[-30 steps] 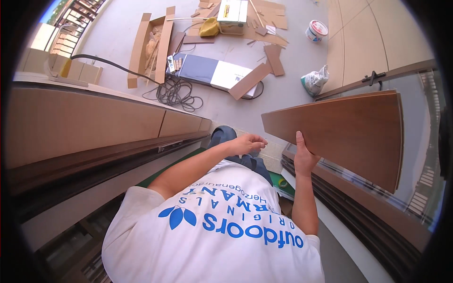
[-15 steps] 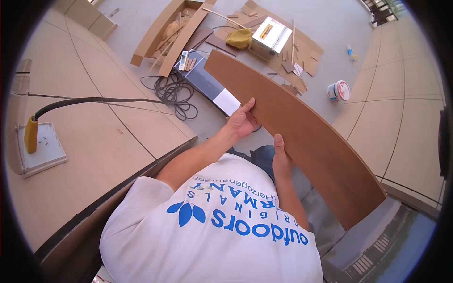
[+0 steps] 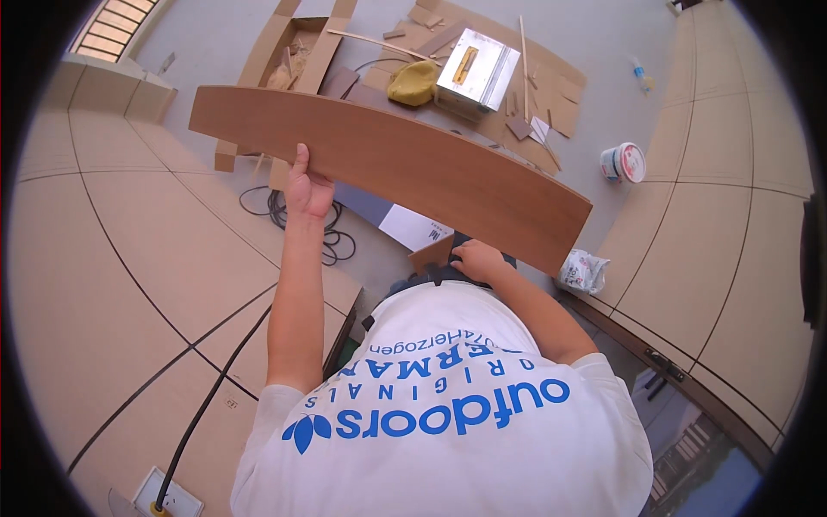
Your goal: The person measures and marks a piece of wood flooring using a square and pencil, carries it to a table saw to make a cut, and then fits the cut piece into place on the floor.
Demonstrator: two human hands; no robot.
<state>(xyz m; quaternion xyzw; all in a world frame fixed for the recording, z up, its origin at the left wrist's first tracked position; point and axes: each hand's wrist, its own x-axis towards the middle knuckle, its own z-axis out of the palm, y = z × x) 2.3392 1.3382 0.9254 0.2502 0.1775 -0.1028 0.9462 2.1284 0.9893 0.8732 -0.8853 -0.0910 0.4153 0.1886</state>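
Observation:
A long brown wooden board [image 3: 388,155] with one curved edge spans the view in front of me. My left hand [image 3: 308,185] grips it near its left part, thumb on the visible face and the other fingers hidden behind. Close to my waist is my right hand [image 3: 480,258], off the big board, with its fingers curled beside my dark trousers. A small brown panel [image 3: 431,255] lies against those fingertips; whether they hold it I cannot make out.
Beyond the board are a cardboard box [image 3: 314,52], a yellow-green bag [image 3: 413,83] and a silver metal box [image 3: 479,72] among wood scraps. At right stand a white tub [image 3: 622,163] and a crumpled white bag [image 3: 583,270]. Black cable [image 3: 341,246] coils at left.
The board has swung from a steep diagonal to a flatter slant and shifted left. My right hand has let go of it and moved down to my waist; my left keeps its grip.

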